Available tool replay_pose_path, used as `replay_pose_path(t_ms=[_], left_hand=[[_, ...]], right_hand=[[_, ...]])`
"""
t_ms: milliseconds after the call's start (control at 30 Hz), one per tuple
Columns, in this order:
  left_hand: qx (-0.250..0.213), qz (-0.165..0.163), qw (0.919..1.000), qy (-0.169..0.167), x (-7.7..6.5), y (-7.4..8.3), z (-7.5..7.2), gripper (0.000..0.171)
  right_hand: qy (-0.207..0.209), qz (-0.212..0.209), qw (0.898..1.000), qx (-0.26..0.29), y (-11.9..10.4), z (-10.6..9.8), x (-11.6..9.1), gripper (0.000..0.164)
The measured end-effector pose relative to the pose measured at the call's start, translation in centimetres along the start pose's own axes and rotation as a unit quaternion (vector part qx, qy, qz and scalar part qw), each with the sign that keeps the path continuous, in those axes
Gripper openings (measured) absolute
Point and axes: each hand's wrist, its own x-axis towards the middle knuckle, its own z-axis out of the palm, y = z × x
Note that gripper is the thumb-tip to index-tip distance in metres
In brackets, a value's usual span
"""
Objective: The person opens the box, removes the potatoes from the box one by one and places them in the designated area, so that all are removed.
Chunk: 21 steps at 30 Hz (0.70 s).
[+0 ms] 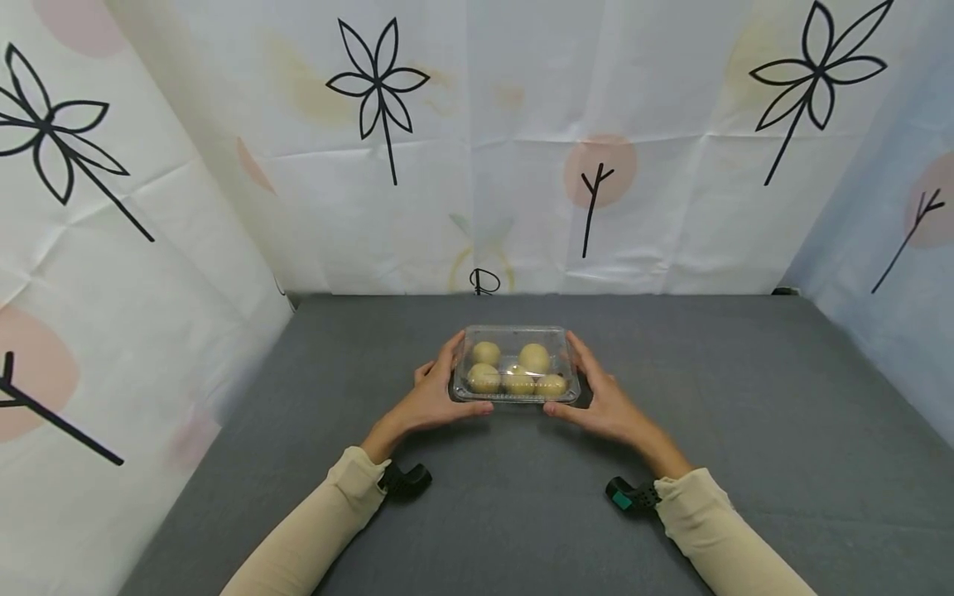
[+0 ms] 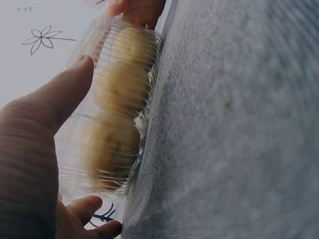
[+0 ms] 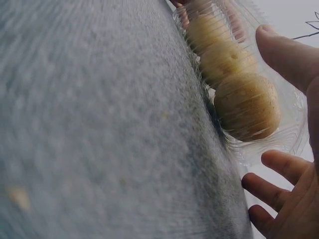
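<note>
Both hands hold a clear plastic clamshell box [image 1: 510,338] near the middle of the grey table. Several round, pale yellow, potato-like pieces [image 1: 534,358] lie inside it, lightly speckled. My left hand [image 1: 431,403] grips the box's left end, its thumb along the front edge and fingers round the side. At the opposite end, my right hand [image 1: 609,411] grips it the same way. In the left wrist view, the ribbed front wall covers three of the yellow pieces [image 2: 112,144]. The right wrist view has the box's lower edge close over the cloth, with the right thumb [image 3: 286,55] against its front.
A dark grey cloth [image 1: 507,513] covers the table. White fabric [image 1: 522,99] printed with plants hangs at the back and both sides. Dark wrist bands with cameras [image 1: 408,480] sit at both cuffs, just above the table.
</note>
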Motion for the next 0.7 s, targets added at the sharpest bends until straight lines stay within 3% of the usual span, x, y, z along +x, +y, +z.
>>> replay_pose_path(t_ms=[167,700], left_hand=[[0.005,-0.004,1.0000,0.005,-0.1,-0.1,0.3,0.120],[0.009,0.002,0.9999,0.008,-0.2,0.1,0.5,0.118]], right_hand=[[0.011,-0.022,1.000,-0.004,0.2,0.3,-0.1,0.106],[0.039,-0.009,0.999,0.015,-0.1,1.2,-0.2,0.107]])
